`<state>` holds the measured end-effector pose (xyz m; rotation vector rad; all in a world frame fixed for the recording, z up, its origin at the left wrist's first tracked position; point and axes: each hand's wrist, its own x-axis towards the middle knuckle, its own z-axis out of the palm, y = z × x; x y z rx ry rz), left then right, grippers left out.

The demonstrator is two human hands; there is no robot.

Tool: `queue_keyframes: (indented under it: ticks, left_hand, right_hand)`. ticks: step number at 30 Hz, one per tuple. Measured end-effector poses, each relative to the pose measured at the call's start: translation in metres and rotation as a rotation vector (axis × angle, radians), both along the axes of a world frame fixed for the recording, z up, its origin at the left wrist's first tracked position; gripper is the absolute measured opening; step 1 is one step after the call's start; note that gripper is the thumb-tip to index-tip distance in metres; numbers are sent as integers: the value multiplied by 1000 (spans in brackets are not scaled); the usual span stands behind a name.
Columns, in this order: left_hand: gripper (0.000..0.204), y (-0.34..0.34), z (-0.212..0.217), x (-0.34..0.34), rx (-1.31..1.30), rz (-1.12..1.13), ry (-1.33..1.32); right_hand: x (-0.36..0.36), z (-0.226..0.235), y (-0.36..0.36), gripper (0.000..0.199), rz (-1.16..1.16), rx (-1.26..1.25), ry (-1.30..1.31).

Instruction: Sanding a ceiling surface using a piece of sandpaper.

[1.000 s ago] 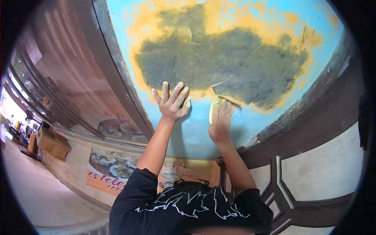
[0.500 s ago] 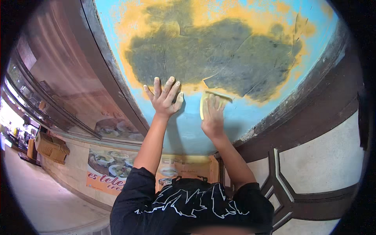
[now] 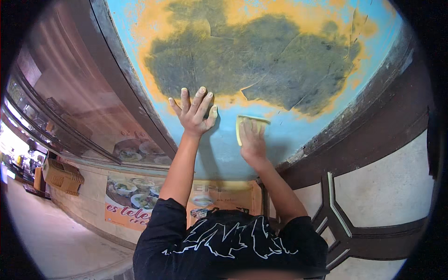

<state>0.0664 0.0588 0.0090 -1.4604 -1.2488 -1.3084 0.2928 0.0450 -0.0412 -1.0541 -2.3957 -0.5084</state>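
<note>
Head view, left hand splayed flat on blue panel, right hand pressing yellow sanding pad flat

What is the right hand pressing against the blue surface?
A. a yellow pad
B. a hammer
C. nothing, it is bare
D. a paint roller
A: the right hand presses a flat yellow pad to the blue surface, while the left hand lies spread and empty.

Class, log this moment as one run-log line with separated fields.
left hand: flat on blue panel | right hand: pressing yellow pad to panel | surface: dark bare patch, orange edge
</note>
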Motion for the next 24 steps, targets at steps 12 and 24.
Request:
queue_keyframes:
  ticks: [12, 24]
  left_hand:
    - [37, 2, -6, 0, -4, -3, -3]
    - [39, -5, -2, -6, -7, 0, 44]
  right_hand:
    - [-2, 9, 2, 55, -70, -30, 63]
    - [-3, 9, 2, 58, 72, 67, 67]
